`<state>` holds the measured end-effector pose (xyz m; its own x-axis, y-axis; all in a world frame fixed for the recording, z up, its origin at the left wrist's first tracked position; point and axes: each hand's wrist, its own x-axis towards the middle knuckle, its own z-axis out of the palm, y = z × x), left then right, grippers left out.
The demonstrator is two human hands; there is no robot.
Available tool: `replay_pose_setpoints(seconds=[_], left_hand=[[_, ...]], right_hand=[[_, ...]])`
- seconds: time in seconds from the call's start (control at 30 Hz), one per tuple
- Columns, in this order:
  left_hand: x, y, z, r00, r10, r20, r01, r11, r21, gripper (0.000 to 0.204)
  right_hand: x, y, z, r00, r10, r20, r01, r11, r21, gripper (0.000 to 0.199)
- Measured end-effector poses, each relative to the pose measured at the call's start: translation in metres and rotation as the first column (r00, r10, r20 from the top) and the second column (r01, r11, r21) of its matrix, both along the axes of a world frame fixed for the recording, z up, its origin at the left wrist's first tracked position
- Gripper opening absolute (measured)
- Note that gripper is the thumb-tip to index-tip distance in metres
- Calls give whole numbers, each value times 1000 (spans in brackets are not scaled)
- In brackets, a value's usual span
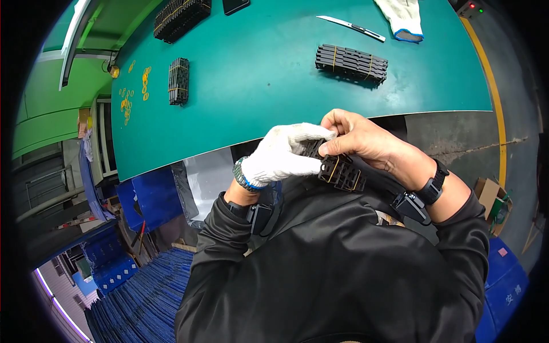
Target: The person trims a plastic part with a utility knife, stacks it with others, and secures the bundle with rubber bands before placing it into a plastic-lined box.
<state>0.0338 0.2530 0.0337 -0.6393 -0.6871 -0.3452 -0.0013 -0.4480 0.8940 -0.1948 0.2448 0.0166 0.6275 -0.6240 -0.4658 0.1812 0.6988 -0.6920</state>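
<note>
Near my body, just off the table's front edge, I hold a bundle of black slotted plastic strips [342,174] with a yellow rubber band around it. My left hand [283,153], in a white knit glove, is closed around the bundle's left end. My bare right hand [357,137] pinches at the upper end, thumb on the black plastic and fingers bent. Whether the right fingers also grip a band is hidden. On the green table [246,86] lie a banded bundle of black strips [351,63] beyond my hands and a smaller banded bundle [178,81] to the left.
Loose yellow rubber bands [126,104] are scattered at the table's left. A larger stack of black strips [182,18] sits at the far left. A utility knife [351,27] with its blade out and a white glove [403,20] lie at the far right. Blue folded sheets [143,294] stand lower left.
</note>
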Motion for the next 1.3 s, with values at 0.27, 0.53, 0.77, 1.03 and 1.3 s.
replay_pose_setpoints(seconds=[0.27, 0.53, 0.77, 1.03, 1.3], left_hand=[[0, 0, -1, 1000, -5, -10, 5, 1000, -8, 61], [1, -1, -2, 996, -68, 58, 72, 994, -78, 62], [0, 0, -2, 999, -35, 37, 36, 999, -24, 62], [-2, 0, -3, 1000, -16, -16, 16, 1000, 9, 63], [-3, -1, 4, 999, -47, 18, 47, 999, -12, 62]], right_hand=[[0, 1, -4, 1000, -5, 23, 5, 1000, 19, 48], [0, 2, -5, 997, 48, -53, -54, 991, -126, 49], [0, 3, -1, 999, 29, -46, -33, 996, -78, 46], [-1, 4, -8, 1000, 6, -11, -6, 999, -49, 43], [-4, 3, -9, 998, 58, -39, -61, 993, -97, 50]])
